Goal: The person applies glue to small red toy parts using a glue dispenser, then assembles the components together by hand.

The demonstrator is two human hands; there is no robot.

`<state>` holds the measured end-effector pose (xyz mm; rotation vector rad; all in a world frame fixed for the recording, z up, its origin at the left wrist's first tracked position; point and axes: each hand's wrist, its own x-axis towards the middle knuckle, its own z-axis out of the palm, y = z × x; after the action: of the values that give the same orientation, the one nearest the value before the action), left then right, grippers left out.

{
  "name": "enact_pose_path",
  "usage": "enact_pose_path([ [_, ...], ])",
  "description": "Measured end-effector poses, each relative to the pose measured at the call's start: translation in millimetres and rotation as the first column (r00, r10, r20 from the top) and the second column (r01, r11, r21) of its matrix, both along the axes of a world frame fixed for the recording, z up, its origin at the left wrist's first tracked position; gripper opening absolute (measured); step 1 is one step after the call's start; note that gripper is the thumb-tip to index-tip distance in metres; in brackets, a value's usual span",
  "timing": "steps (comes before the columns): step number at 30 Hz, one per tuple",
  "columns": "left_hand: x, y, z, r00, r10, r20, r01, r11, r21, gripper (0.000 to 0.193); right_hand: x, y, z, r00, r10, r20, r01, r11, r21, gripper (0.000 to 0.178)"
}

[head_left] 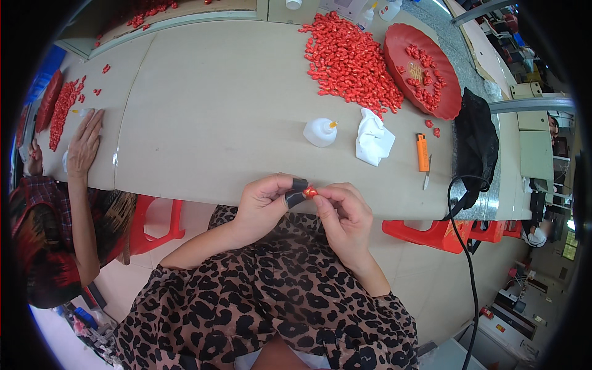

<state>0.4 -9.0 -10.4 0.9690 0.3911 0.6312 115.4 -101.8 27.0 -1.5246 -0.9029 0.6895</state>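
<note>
Table [203, 123]: carries red pile [351, 65] | left hand [262, 200], right hand [346, 213]: near table's edge, fingers of both pinching | small red piece [311, 192]: between them — seemingly being shaped — next move probably calls for steady, gentle pinch

Long pale-grey table [209, 111] runs from 9 o'clock through 12 toward 3; red plastic stool [151, 237] at its near edge between 8 and 9, another red stool [425, 234] near 4. Pale floor [416, 280] visible between 4 and 5 o'clock. Beyond, light-green box-like unit [534, 147] just before 3, metal rail [533, 106] slightly above it, bright greenish window [570, 245] between 3 and 4 near the dark fisheye rim.
</note>
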Motion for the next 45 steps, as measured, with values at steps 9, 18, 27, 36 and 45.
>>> enact_pose_path([
  [9, 0, -2, 0, 1.000, -0.022, 0.020, 0.019, 0.990, 0.136, 0.010, -1, -5, -5, 0.999, -0.016, 0.036, 0.015, 0.999, 0.036, 0.012],
  [18, -1, -3, -2, 0.998, -0.019, -0.057, 0.032, 0.970, 0.242, 0.008, 8, -6, -1, 0.956, 0.040, 0.292, -0.065, 0.995, 0.075, 0.013],
  [27, -4, -3, -4, 0.994, -0.081, -0.073, 0.094, 0.977, 0.191, 0.011, 8, -7, -1, 0.997, 0.080, -0.009, -0.080, 0.996, -0.048, 0.010],
  [36, 0, -3, -5, 0.996, -0.058, -0.070, 0.071, 0.977, 0.200, 0.013, 8, -8, -3, 0.989, 0.047, -0.138, -0.056, 0.996, -0.064, 0.008],
  [45, -2, -1, 1, 0.993, -0.096, -0.065, 0.101, 0.993, 0.066, 0.012, 9, -6, -3, 0.768, -0.007, -0.641, -0.052, 0.996, -0.073, 0.009],
])
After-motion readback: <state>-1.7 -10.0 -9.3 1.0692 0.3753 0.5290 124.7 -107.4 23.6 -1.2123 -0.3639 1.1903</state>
